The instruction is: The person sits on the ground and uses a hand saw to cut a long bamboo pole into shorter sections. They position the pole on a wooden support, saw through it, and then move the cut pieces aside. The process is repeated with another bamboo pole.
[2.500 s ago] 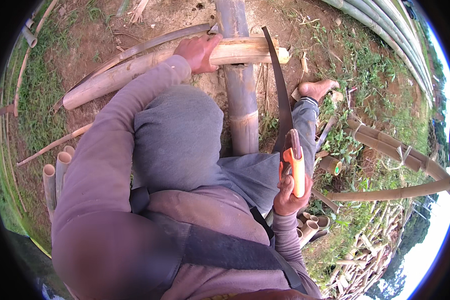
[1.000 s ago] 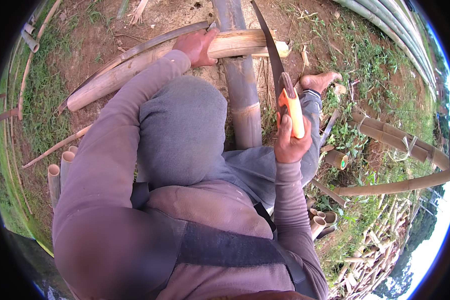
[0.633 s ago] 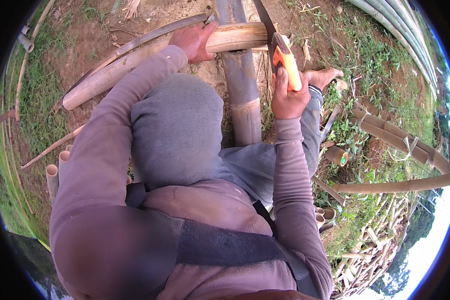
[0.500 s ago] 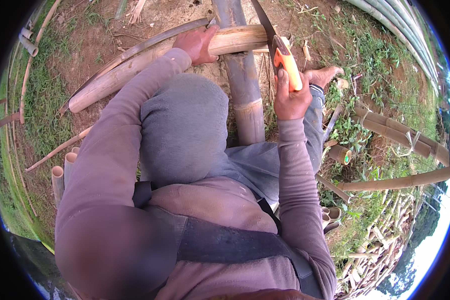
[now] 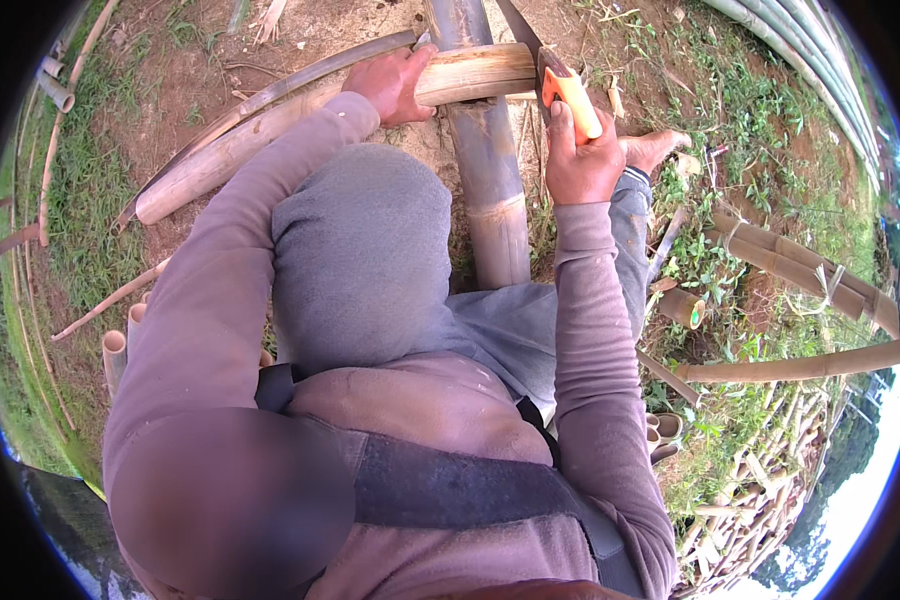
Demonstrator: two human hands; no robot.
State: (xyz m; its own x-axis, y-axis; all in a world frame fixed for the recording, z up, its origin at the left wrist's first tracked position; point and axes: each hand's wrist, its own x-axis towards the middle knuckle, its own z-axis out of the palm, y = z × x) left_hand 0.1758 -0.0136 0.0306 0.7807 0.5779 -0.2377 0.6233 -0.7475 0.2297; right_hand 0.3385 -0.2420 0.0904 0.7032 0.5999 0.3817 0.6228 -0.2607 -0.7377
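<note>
Left hand [image 5: 390,88] clamped over the pale bamboo pole [image 5: 270,130], fingers and thumb spread on it; right hand [image 5: 585,160], well apart from it, wrapped round the orange handle [image 5: 572,98] of the saw [image 5: 520,25]. The pole lies crosswise over the dark bamboo log [image 5: 495,195], overhanging its left edge a long way and its right edge only a little. And there's the blade, right up at the pole's right end! Sawing looks under way here, but how deep? Blade and handle hide the cut; I can't tell. No cut shows along the long left stretch, and any severing seems left to do.
</note>
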